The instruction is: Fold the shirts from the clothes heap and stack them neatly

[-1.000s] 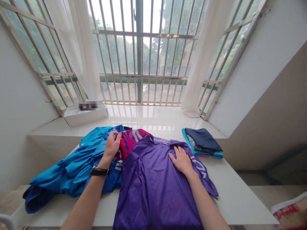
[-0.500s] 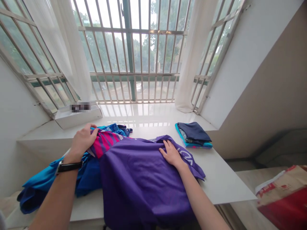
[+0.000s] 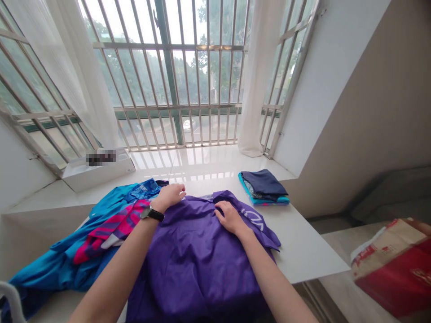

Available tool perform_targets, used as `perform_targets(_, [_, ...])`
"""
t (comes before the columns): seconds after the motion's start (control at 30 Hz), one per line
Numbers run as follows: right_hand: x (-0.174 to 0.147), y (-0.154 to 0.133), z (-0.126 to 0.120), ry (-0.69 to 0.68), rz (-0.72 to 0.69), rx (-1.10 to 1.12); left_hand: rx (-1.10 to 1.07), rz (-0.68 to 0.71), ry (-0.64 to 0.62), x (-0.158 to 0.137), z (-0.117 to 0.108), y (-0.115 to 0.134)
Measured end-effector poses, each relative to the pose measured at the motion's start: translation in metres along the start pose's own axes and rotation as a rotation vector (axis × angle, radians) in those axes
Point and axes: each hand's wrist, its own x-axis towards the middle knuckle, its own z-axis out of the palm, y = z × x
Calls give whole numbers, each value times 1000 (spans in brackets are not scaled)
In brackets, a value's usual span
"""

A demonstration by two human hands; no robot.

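Note:
A purple shirt lies spread on the white surface and hangs over its front edge. Its pink-striped sleeve drapes to the left over blue clothing. My left hand, with a black-strapped watch on the wrist, is at the shirt's upper left by the collar, fingers stretched out and slightly bent. Whether its fingertips touch the cloth I cannot tell. My right hand rests on the shirt's upper right, fingers bent and thumb apart, beside white lettering on the other sleeve.
A folded stack of clothes, dark navy on top, sits at the back right. An open white box stands by the left window. Bars and white curtains line the window. A red and tan bag is at the right.
My left hand has let go of the striped sleeve and moved right to the collar area. The sleeve now lies further down and left. My right hand's fingers are more bent.

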Motion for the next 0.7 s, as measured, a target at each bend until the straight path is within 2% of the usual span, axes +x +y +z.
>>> perform_targets(0.17, [0,-1,-3,-10,24,26,-29,21,-163,38,16,-12])
perform_targets(0.33, [0,-3,-6,-22,27,9,-132,119,-296,49,14,-15])
perform_targets(0.43, [0,-3,-6,-16,30,13,-170,176,-327,54,12,-18])
perform_targets(0.5, [0,-2,-6,-3,26,13,-162,150,-226,56,12,-21])
perform_targets(0.6, [0,2,-4,25,28,0,-97,20,34,57,15,-21])
perform_targets(0.7, [0,7,0,20,80,-42,-55,-38,193,51,22,-2])
